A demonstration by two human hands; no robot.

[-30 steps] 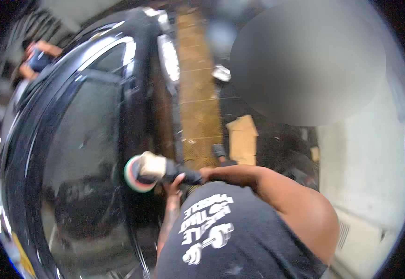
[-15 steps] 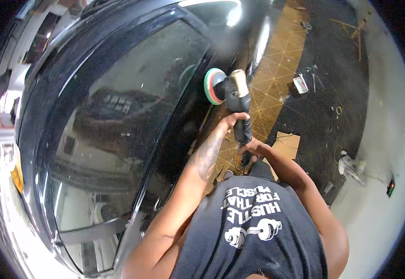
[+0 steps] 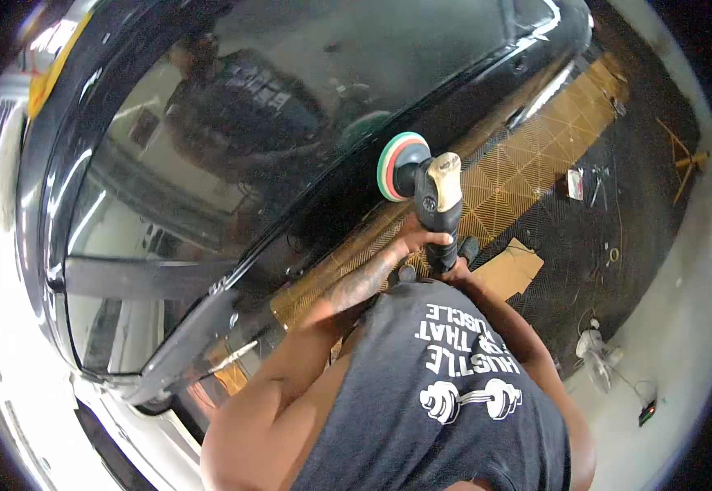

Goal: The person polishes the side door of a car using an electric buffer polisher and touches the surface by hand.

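A black car polisher (image 3: 437, 196) with a tan-topped head is held in front of my body. Its round pad (image 3: 388, 168), banded green, white and red, faces the black car door (image 3: 323, 209) below the window; whether it touches the paint I cannot tell. My left hand (image 3: 418, 239) is wrapped round the polisher's body behind the head. Lower down, my right hand (image 3: 457, 272) grips the rear end of the handle, its fingers partly hidden. The car window (image 3: 233, 123) reflects a person and the room.
Brown and black patterned floor tiles (image 3: 507, 184) run beside the car. On the right lie a piece of cardboard (image 3: 515, 270), a small white and red box (image 3: 574, 185) and a wooden stand (image 3: 687, 159). A white fan (image 3: 597, 356) stands by the pale wall (image 3: 658, 360).
My view has turned, so the car slants more across it. The polisher sits lower and slightly farther right in view, nearer my body. Both hands keep their hold.
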